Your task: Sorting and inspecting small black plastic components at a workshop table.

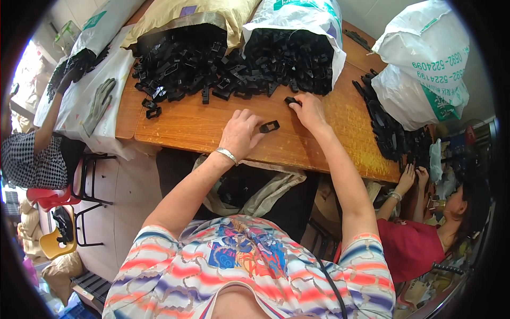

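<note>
My left hand (pixel 240 133), with a bracelet at the wrist, is closed over the front of the wooden table. At its thumb and fingertips it pinches a small black plastic part (pixel 270 126) with a rectangular opening. Farther right and forward, my right hand (pixel 310 110) grips another black plastic part (pixel 290 101) between thumb and fingers. Beyond both hands spreads a heap of similar black parts (pixel 204 69), spilling from a tan sack (pixel 234 18) and a white sack (pixel 337 40). A few loose parts (pixel 153 111) lie at the heap's near left edge.
An open cloth bag (pixel 281 186) with dark contents sits at my lap below the table edge (pixel 345 166). On the right, a co-worker in red (pixel 409 247) reaches toward long black pieces (pixel 385 127) by white sacks (pixel 425 58). A gloved person works at left; a grey glove (pixel 100 103) lies nearby.
</note>
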Demonstrator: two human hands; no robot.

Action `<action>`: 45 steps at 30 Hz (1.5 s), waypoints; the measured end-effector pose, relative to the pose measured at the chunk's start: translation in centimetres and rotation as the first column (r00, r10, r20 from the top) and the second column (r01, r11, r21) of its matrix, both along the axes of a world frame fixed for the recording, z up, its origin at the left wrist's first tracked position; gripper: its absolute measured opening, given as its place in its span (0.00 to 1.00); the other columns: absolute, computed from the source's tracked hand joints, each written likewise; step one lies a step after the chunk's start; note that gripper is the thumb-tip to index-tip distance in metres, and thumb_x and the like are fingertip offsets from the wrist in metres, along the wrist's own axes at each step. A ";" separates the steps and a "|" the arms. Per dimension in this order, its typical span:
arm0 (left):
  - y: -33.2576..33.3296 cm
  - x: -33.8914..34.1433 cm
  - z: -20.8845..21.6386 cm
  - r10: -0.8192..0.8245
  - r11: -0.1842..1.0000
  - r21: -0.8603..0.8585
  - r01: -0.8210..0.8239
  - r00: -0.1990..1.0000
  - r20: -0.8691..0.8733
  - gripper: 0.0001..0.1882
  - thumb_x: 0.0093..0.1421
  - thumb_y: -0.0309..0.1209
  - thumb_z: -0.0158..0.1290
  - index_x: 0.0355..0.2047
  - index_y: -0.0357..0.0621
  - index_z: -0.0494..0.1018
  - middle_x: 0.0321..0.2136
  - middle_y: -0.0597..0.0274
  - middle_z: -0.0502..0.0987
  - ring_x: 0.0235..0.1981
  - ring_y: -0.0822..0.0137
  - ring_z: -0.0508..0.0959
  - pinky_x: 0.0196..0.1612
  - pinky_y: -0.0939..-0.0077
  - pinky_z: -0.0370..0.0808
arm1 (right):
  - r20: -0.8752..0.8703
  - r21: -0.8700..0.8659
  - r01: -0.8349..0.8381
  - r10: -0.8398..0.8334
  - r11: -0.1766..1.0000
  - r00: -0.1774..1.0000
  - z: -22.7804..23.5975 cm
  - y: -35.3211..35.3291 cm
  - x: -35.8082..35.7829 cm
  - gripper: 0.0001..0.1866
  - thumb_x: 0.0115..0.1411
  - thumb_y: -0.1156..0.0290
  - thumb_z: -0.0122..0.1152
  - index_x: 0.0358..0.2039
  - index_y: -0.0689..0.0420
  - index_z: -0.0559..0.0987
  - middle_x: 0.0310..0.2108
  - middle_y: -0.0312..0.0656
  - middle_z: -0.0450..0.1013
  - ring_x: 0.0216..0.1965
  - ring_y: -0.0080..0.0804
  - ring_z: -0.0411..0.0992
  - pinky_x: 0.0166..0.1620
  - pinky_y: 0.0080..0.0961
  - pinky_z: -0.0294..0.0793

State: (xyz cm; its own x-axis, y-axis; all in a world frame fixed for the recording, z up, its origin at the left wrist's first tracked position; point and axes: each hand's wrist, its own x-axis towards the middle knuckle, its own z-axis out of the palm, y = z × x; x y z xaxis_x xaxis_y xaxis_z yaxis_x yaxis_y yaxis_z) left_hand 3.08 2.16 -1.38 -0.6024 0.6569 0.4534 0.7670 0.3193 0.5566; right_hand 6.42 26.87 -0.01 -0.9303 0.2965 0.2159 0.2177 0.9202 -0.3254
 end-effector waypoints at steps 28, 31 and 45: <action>1.1 -0.3 -0.7 0.066 0.997 -0.039 -0.066 0.998 -0.017 0.12 0.49 0.30 0.63 0.34 0.44 0.77 0.35 0.56 0.73 0.41 0.50 0.71 0.44 0.60 0.72 | -0.194 -0.080 -0.420 0.399 0.904 0.896 1.7 -6.2 4.5 0.08 0.50 0.77 0.66 0.33 0.60 0.81 0.32 0.46 0.72 0.34 0.47 0.75 0.38 0.36 0.77; 1.1 -0.3 -0.6 0.056 0.998 -0.024 -0.056 0.998 0.001 0.12 0.49 0.30 0.63 0.35 0.44 0.77 0.35 0.56 0.73 0.41 0.50 0.71 0.43 0.60 0.72 | -0.095 0.042 -0.431 0.433 0.901 0.896 1.5 -6.3 4.4 0.08 0.52 0.77 0.63 0.35 0.60 0.80 0.33 0.46 0.70 0.34 0.45 0.75 0.37 0.35 0.77; -0.5 -2.4 -1.6 -0.137 0.989 0.070 0.127 0.978 0.157 0.13 0.51 0.21 0.50 0.37 0.42 0.78 0.38 0.53 0.74 0.45 0.50 0.73 0.48 0.61 0.73 | -0.130 0.093 -0.336 0.346 0.937 0.929 -0.4 -9.9 7.7 0.13 0.49 0.73 0.67 0.36 0.58 0.79 0.35 0.45 0.70 0.39 0.47 0.72 0.39 0.40 0.75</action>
State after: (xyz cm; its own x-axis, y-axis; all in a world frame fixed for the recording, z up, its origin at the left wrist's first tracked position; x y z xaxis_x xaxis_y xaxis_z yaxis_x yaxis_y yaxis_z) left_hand 0.68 1.64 -2.99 -0.5804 0.7103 0.3982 0.6993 0.1842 0.6907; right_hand 14.10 16.99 -0.39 -0.9309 -0.0534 0.3615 -0.1572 0.9516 -0.2641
